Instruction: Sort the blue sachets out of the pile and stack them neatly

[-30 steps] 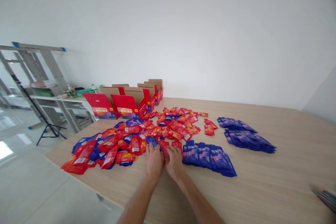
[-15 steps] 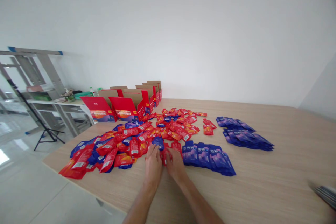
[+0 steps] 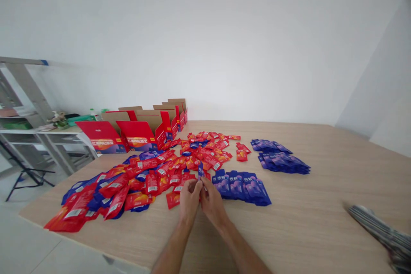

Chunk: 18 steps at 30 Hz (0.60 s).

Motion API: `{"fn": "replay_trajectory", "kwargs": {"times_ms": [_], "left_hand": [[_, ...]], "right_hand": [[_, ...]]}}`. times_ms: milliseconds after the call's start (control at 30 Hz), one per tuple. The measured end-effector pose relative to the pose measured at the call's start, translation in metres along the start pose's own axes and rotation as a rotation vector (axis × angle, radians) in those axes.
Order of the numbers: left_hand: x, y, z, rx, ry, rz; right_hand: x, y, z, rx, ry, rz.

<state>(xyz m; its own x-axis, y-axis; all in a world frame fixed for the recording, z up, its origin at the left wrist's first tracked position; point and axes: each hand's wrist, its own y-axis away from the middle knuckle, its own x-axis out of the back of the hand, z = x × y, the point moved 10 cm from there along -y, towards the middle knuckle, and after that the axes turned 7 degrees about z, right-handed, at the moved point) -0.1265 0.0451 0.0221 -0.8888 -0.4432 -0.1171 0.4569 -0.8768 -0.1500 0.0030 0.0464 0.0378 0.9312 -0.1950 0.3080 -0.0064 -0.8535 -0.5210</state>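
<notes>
Between the fingertips of my left hand (image 3: 189,200) and my right hand (image 3: 212,204) a small blue pouch (image 3: 201,171) is held, turned nearly edge-on; both hands are closed on it and hide its lower part. To the right of my hands, a row of overlapping blue pouches (image 3: 242,186) lies face up. On the left spreads a mixed heap of red pouches (image 3: 153,183) and blue ones, reaching close to my left hand. Further back in the middle, more red pouches (image 3: 208,152) lie loosely scattered.
Several open red cartons (image 3: 139,137) stand along the back left of the wooden table (image 3: 308,222). Two stacks of blue pouches (image 3: 284,162) lie at the right. A blurred striped object (image 3: 379,227) sits at the right edge. Shelving (image 3: 41,137) stands beyond the table.
The blue pouch has come up off the heap into both hands, which have drawn together around it. The view has turned slightly right, shifting the table's contents leftward.
</notes>
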Motion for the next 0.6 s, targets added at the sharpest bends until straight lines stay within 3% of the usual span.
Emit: {"fn": "replay_trajectory", "kwargs": {"times_ms": [200,300,467,600], "left_hand": [[-0.013,-0.001,-0.011,0.071,0.048,0.048],[-0.023,0.001,-0.021,0.113,0.049,0.036],[-0.06,0.008,-0.029,0.135,-0.025,-0.107],[-0.092,0.019,-0.024,0.017,-0.279,-0.279]], "right_hand": [[0.028,0.013,-0.005,0.218,0.207,0.051],[0.045,0.015,0.001,0.23,0.303,0.087],[0.073,0.013,0.021,0.141,0.46,0.122],[0.093,0.015,0.033,0.101,0.616,0.126]]}}
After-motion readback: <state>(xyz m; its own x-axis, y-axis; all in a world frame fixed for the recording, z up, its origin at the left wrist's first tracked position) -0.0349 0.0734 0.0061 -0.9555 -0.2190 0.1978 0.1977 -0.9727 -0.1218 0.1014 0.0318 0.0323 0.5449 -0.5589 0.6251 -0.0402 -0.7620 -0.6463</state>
